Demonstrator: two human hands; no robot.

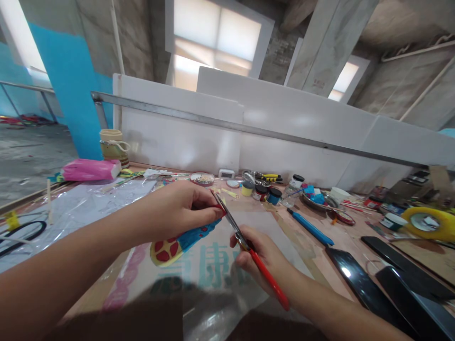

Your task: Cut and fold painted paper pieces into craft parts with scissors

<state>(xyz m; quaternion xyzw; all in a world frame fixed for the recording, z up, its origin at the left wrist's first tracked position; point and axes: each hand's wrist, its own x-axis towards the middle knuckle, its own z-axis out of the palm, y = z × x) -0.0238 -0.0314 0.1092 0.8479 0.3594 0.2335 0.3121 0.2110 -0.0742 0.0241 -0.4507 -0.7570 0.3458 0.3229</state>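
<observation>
My left hand (pixel 185 208) pinches the edge of a painted piece (pixel 199 234), blue with red spots, with a yellow round end bearing red segments. What the piece is made of I cannot make out. Red-handled scissors (pixel 265 272) are in my right hand (pixel 261 255), whose fingers close around the handles. The blades point up and left and reach the red edge at my left fingertips. Both hands are above a plastic-covered sheet printed with green characters (pixel 213 265).
Paint jars (pixel 273 195), a metal dish (pixel 320 202) and a clear bottle (pixel 294 187) line the back. To the right lie a blue cutter knife (pixel 311 227), a black phone-like slab (pixel 359 279) and yellow tape (pixel 432 222). A pink packet (pixel 91 169) sits far left.
</observation>
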